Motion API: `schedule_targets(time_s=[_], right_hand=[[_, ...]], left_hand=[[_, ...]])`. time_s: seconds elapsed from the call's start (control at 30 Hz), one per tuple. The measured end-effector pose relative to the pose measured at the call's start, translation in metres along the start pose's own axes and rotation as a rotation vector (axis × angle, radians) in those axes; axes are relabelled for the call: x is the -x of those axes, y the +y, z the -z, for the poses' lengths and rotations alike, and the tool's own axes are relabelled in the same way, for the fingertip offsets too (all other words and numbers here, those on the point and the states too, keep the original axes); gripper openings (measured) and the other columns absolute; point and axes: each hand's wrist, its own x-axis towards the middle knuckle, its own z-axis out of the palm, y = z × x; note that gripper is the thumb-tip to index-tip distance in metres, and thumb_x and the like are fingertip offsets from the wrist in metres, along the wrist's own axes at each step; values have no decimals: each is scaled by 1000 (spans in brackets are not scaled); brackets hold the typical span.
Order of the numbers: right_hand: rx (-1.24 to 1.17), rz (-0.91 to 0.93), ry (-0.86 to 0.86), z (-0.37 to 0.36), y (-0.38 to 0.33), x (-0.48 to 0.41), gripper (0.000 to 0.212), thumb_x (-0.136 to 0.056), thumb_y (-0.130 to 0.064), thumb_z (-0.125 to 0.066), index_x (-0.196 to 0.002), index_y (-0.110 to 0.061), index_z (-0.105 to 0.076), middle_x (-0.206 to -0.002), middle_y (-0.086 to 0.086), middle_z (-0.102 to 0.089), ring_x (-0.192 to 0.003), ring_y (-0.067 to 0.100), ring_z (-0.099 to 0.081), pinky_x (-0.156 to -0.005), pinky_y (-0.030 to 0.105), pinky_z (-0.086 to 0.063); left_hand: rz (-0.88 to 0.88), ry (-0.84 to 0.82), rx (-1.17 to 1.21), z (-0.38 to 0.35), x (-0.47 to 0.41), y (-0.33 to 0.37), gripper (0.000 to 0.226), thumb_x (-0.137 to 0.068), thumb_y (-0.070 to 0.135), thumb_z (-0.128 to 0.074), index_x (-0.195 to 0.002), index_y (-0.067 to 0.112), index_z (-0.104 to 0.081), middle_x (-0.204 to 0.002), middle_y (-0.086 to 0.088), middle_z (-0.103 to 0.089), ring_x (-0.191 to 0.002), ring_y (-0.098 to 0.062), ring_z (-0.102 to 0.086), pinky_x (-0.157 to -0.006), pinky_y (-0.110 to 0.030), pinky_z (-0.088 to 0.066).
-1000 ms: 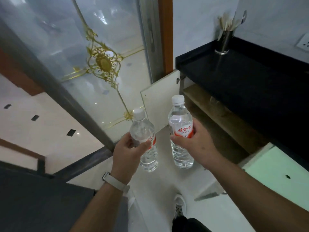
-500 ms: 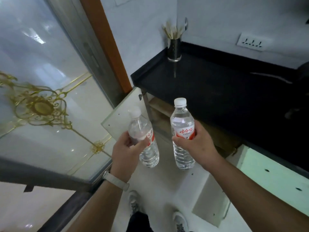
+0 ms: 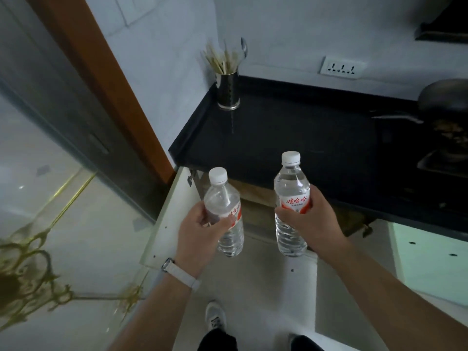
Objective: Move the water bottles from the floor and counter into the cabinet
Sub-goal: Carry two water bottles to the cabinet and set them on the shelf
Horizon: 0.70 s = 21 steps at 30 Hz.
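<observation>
Water bottle [image 3: 231,236] tilted, gripped by our left hand [image 3: 200,236], second bottle [image 3: 291,183] upright, gripped by our right hand [image 3: 314,224], cabinet [image 3: 253,209] open

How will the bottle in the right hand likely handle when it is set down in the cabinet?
The right-hand bottle looks full to the neck, so probably heavy for its size. Its thin, ribbed clear wall would likely give under the right hand. Tall, narrow and round, it may tip, then roll.

wall [image 3: 174,72]: pale, socket [image 3: 342,68] | counter [image 3: 291,138]: black | floor [image 3: 266,287]: pale | glass door [image 3: 83,231]: gold ornament [image 3: 33,272]
</observation>
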Motion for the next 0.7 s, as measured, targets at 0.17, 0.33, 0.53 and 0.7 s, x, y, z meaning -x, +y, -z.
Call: schedule_targets(time_s=[0.17,0.33,0.53,0.7], right_hand=[[19,-20,78,-38,-14,-3,58,-74,-24,-86,-119,-37,-53,-98,-13,-67,-87,2,-65,-71,19,-47],[106,-55,96,-52,-11,-6,54,-72,-27,-86,-110,-45,-52,-98,-14,-66,-85,-1,-64,-69,17,-47],[117,-84,62,-62,8,-28,52,-73,-26,-86,-98,-52,-48,-96,-15,-66,-82,-10,-61,-67,14,-44],[128,-83,-18,-78,54,-63,54,-70,-28,-86,-103,-49,-49,-100,-13,-65,-88,2,-64,-77,24,-53]], left_hand=[[5,-97,-3,32,-52,-22,35,-76,28,-87,-106,24,-68,-94,7,-73,-91,-16,-70,-86,-43,-60],[25,-111,10,34,-80,-45,38,-76,29,-88,-108,24,-69,-97,9,-75,-94,-15,-70,-89,-46,-59],[86,-131,56,17,-94,-65,32,-75,24,-88,-102,28,-71,-94,9,-75,-91,-14,-71,-85,-42,-60],[152,-109,89,-9,-101,-93,34,-77,19,-87,-106,30,-71,-98,12,-76,-93,-9,-71,-84,-34,-58]])
